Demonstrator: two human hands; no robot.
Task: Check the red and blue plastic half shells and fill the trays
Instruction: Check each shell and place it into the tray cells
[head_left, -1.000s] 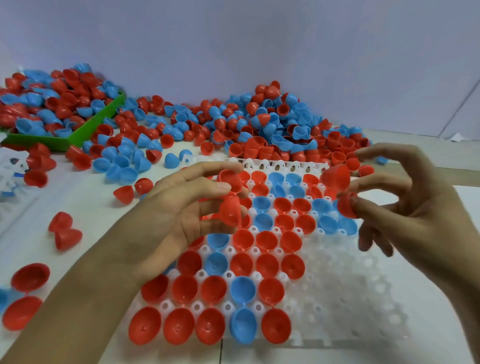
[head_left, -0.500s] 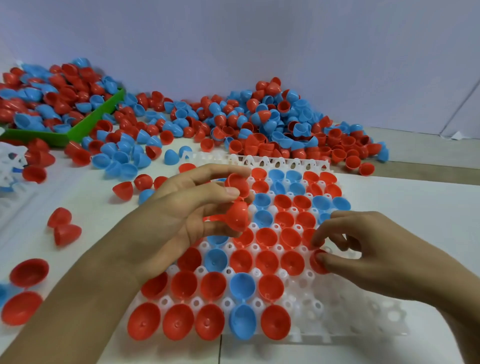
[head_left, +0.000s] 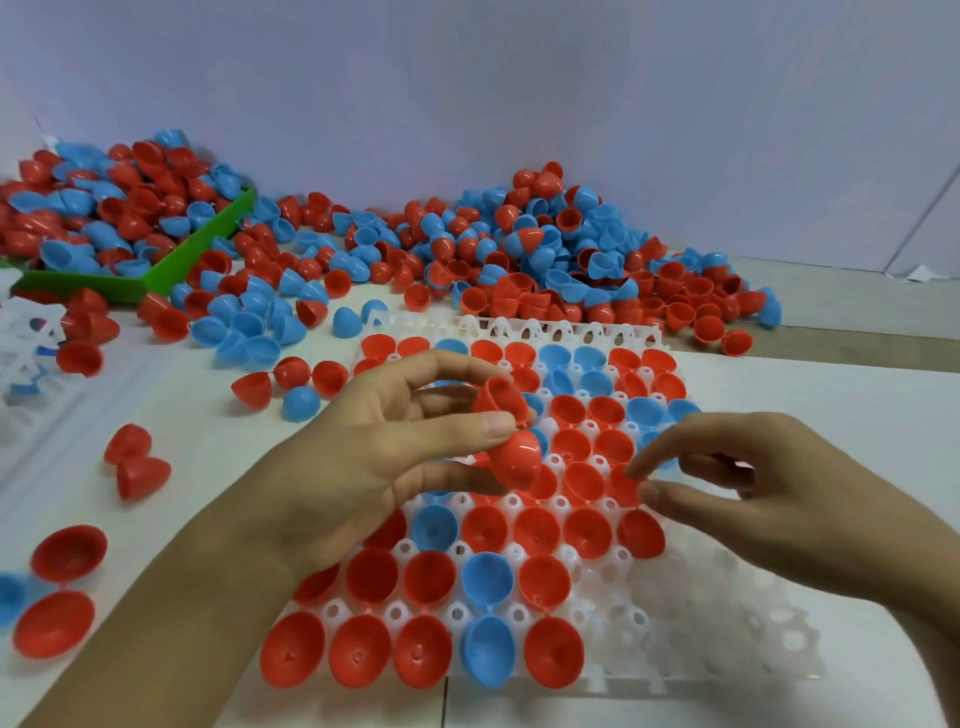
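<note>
Now | left hand (head_left: 374, 457) grips red shells (head_left: 506, 441) | tray (head_left: 727, 623) right cells free

No writing, label, brand or number is showing anywhere that can be read. The shells (head_left: 487, 580), the white tray (head_left: 691, 644) and the green bin (head_left: 171, 270) are showing plain surfaces only.

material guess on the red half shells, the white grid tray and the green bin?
Red half shells: smooth glossy moulded plastic, going by the highlights and the central moulding dot. White grid tray: translucent, milky plastic, probably softer; the surface beneath shows faintly through it. Green bin: opaque thin flat wall with a matte look, plastic or coated board; cannot tell which.
</note>
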